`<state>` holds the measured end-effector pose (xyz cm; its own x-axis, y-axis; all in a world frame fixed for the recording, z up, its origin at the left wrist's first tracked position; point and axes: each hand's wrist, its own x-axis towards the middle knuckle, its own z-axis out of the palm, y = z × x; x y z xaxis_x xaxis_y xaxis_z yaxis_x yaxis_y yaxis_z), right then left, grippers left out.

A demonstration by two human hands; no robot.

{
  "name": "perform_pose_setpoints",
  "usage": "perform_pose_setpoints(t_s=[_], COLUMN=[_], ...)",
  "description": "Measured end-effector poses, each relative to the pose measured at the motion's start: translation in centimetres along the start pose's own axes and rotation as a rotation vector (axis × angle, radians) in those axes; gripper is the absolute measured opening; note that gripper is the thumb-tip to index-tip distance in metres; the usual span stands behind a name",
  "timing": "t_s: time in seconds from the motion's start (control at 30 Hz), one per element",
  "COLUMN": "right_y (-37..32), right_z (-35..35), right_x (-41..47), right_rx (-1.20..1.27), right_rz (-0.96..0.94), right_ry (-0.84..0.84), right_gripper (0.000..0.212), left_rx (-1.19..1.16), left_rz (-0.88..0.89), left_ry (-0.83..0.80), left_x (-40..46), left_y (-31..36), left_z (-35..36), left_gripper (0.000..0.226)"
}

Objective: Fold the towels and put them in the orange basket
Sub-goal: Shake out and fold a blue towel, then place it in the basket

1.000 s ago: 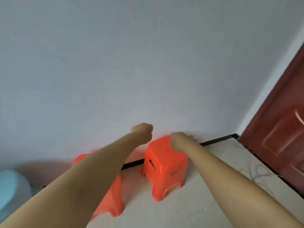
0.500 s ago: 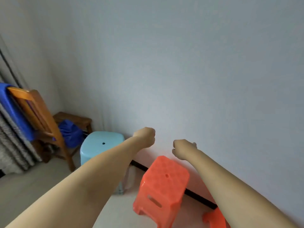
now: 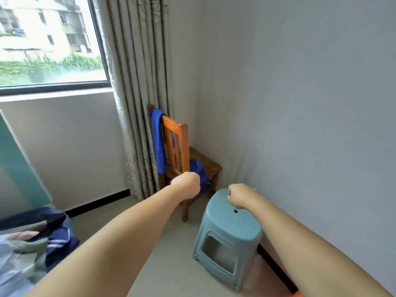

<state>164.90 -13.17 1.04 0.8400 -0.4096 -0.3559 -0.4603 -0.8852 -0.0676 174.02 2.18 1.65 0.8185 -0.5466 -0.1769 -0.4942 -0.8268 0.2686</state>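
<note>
Cloth is what this job is about: blue towel (image 3: 158,144) hangs over the back of the wooden chair (image 3: 179,146), centre of frame, w/ another blue bundle (image 3: 198,171) on the seat just below. Prob. light, soft and floppy, no stiffness, so it'll sag from wherever it's held; best taken by two top corners or along the top edge where it drapes over the chair back, then lifted clear. No breakage risk, not slippery by the look of it.

Orange basket not in view.

Left hand (image 3: 187,185), centre, is a curled fist holding nothing. Right hand (image 3: 240,196), just right of centre and above the light-blue stool (image 3: 230,230), is also curled and empty.

Vs. half a sec ago: view has swung left. Orange stool is gone from lower centre, chair has shifted from left edge to centre, and window (image 3: 49,39) plus curtain (image 3: 139,71) now fill upper left. Fists unchanged. Pile of clothes (image 3: 32,247) now shows lower left.
</note>
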Motion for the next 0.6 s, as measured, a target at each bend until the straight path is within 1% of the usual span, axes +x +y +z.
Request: perform_pose_setpoints(t_s=[0.13,0.23,0.3,0.43,0.53,0.6], right_y=[-8.3,-12.6,-14.4,-17.4,-19.5,-21.0], right_z=[-1.6,-2.9,-3.9,-5.4,-6.5,-7.4], right_x=[5.3,8.3,10.6,16.7,21.7,25.4], right_rx=[0.052,0.051,0.039,0.041,0.058,0.078], right_rz=[-0.051,-0.086,-0.093,-0.099,-0.112,-0.138], right_ry=[-0.020,-0.046,-0.051,-0.083,-0.100,-0.094], right_gripper=[0.028,0.029,0.028,0.020,0.025,0.025], left_rx=[0.012,-0.011,-0.026,-0.072,-0.076,-0.123], left_rz=[-0.046,-0.092,-0.105,-0.118,-0.136,-0.146], left_ry=[0.028,0.022,0.019,0.033,0.012,0.029], left_x=[4.0,7.0,8.8,13.3,17.8,21.6], left_y=[-7.9,-13.0,-15.3,-19.0,-21.4,-23.3], left_z=[-3.4,-5.2,-6.3,-7.8,-8.8,-9.6], left_gripper=[0.032,0.032,0.033,0.030,0.031,0.031])
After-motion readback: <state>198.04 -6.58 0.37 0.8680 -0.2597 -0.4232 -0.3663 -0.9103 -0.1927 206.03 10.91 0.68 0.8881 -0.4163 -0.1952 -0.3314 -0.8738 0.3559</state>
